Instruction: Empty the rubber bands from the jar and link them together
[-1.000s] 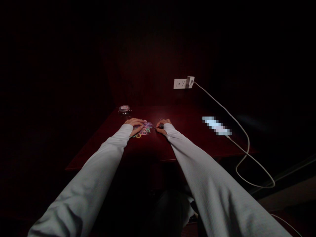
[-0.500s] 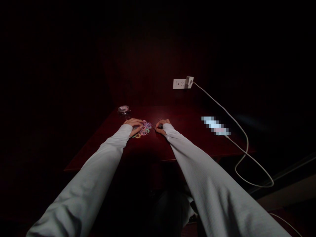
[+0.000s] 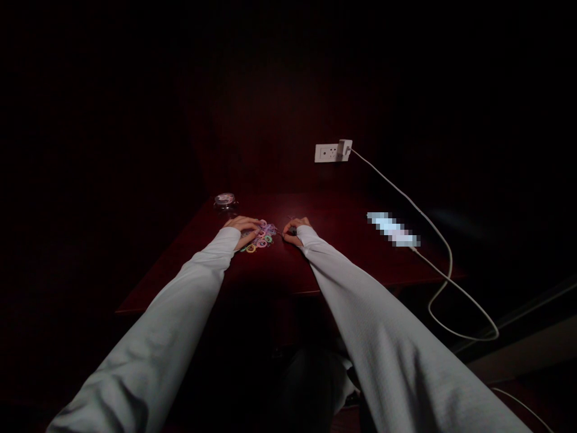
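Observation:
A small heap of coloured rings, pink, purple, green and yellow, lies on a dark red table. My left hand rests on the heap's left side, fingers curled over the rings. My right hand sits just right of the heap, fingers pinched on a small dark thing I cannot make out. Both arms wear pale long sleeves. The room is very dark.
A small clear jar with a pink lid stands at the table's back left. A lit phone lies on the right, its white cable running to a charger in a wall socket and looping off the table edge.

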`<state>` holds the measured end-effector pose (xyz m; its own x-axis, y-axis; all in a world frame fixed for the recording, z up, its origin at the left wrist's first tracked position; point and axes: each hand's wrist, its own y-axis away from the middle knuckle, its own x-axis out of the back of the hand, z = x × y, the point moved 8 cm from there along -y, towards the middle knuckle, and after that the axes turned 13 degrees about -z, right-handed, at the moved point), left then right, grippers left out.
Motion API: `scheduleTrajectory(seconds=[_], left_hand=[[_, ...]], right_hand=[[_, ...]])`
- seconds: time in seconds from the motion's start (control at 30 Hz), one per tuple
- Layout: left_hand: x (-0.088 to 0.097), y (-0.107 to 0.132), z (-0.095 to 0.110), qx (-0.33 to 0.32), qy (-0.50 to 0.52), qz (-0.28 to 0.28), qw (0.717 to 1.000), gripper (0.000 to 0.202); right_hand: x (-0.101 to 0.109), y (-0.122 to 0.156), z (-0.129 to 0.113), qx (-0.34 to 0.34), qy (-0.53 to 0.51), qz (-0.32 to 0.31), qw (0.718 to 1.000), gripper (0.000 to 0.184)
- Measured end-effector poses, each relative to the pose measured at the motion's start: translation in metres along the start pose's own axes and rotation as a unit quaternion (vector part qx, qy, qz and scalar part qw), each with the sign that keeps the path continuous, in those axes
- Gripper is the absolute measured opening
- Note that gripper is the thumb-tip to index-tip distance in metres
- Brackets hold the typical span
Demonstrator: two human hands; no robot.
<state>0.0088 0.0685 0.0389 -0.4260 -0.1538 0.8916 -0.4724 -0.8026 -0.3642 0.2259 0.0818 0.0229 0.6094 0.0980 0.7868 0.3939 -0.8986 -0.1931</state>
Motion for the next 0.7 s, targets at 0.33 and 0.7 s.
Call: scheduleTrajectory(seconds=[0.33,0.7], left_hand=[[0.015,0.008,-0.002,0.016,-0.002,0.008,1.0,0.026],[0.021,0.008,-0.011,0.072,-0.007,0.059,0.996,0.021]], right_hand=[[0.001,0.002,-0.001,-0.01,0.007,0.0,1.0,0.007],[0.001,0.001,0.0,0.003,0.0,0.003,1.0,0.008]])
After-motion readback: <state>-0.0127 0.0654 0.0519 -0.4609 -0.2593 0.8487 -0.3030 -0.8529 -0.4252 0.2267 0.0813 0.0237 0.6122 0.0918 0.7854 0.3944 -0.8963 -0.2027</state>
